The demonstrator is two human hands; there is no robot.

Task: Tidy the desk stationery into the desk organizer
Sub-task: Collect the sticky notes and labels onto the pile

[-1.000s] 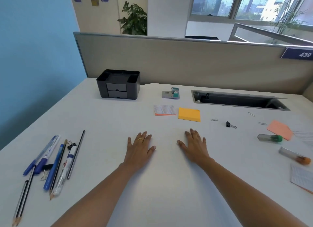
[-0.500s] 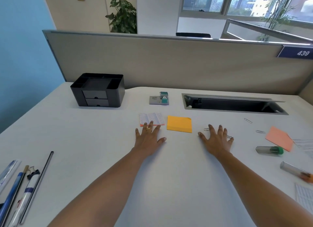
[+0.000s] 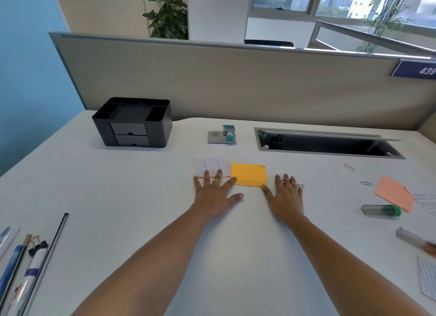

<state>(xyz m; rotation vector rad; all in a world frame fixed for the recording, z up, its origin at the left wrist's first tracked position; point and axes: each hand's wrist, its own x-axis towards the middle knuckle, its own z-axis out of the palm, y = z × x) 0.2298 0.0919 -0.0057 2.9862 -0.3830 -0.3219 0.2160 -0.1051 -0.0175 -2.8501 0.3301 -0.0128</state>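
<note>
A black desk organizer (image 3: 134, 122) with two small drawers stands at the back left of the white desk. My left hand (image 3: 215, 194) lies flat and open, its fingertips on the near edge of a white printed note pad (image 3: 211, 166). An orange sticky pad (image 3: 249, 174) lies between my hands. My right hand (image 3: 285, 195) is flat and open, its thumb at the orange pad's near right corner, its fingers over a small clip (image 3: 300, 186). Several pens and pencils (image 3: 28, 266) lie at the near left.
A staple box with a teal stapler (image 3: 223, 134) sits behind the pads. An open cable tray (image 3: 328, 143) is cut into the desk at the back right. Paper clips (image 3: 349, 167), a pink pad (image 3: 394, 193) and two clear lead tubes (image 3: 381, 210) lie on the right.
Both hands slid forward across the desk from its middle to the note pads. My right hand shifted left to the orange pad's corner. The view moved forward and right.
</note>
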